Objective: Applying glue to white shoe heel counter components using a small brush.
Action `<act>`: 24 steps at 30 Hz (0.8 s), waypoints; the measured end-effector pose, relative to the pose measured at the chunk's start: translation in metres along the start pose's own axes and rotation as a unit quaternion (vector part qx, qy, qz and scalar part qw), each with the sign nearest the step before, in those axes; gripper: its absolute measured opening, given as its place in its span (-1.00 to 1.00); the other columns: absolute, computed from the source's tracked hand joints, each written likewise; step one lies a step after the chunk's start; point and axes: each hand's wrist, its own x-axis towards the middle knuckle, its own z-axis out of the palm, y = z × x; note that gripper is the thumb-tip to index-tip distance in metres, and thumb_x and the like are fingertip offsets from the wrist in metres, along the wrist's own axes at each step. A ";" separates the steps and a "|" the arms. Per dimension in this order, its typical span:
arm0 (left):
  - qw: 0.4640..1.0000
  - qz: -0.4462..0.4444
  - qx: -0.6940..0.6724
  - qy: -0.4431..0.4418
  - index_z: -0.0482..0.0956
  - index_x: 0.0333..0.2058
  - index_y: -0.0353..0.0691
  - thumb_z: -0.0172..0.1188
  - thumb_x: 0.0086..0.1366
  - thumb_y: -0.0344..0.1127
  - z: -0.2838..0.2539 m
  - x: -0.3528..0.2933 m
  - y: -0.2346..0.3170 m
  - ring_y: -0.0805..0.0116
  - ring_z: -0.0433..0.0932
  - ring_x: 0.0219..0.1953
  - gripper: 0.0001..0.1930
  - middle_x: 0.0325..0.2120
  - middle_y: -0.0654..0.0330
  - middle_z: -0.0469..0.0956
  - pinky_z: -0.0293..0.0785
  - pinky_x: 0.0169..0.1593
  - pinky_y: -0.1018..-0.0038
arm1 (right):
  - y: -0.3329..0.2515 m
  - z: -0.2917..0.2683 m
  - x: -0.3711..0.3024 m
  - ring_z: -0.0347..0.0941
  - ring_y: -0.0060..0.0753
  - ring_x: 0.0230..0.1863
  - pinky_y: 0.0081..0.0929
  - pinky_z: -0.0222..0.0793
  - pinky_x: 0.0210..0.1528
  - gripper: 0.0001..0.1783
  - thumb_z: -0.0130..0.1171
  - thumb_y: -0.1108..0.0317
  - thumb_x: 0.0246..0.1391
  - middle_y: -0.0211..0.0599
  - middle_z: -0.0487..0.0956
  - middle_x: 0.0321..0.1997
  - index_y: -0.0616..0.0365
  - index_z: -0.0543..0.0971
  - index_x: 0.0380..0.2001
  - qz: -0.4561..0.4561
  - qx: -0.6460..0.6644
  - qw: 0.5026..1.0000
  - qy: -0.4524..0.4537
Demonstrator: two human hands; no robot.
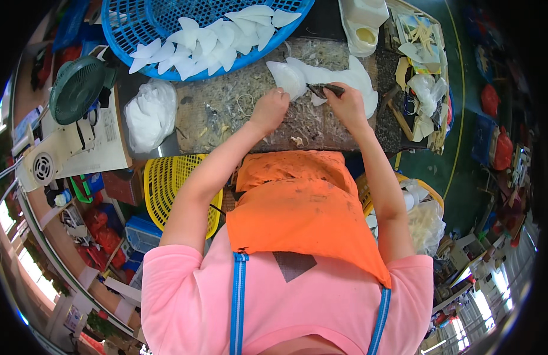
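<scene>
My left hand (271, 110) pinches the near edge of a white, pointed petal-shaped piece (287, 79) above the worn work board (212, 127). In my right hand (347, 106) is a small dark hand tool (325, 90), its tip reaching to the right edge of that piece. Whether it is a knife or a pair of snips I cannot tell. More white petal-shaped pieces (361, 80) lie on the board just behind and to the right of my right hand. Beyond the board, a blue plastic basket (116, 35) holds many similar pieces in overlapping rows.
Left of the board sit a white plastic bag (150, 116) and a green fan (79, 89). To the right stands a tray of scraps (434, 127); a white cut-open container (363, 29) is at the back. Yellow baskets (167, 192) flank my lap, covered by an orange apron (297, 207).
</scene>
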 end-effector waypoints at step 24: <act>0.995 0.051 -0.079 0.033 0.50 -0.35 -0.27 0.08 0.00 -0.52 -0.020 -0.017 -0.008 0.08 0.49 -0.32 -0.83 -0.38 0.10 0.49 0.43 -0.30 0.32 | -0.012 -0.002 -0.033 0.46 -0.17 -0.29 -0.37 0.39 -0.30 -0.58 0.21 0.57 -0.34 -0.31 0.50 -0.29 0.12 0.52 -0.25 -0.213 -0.052 0.975 -0.024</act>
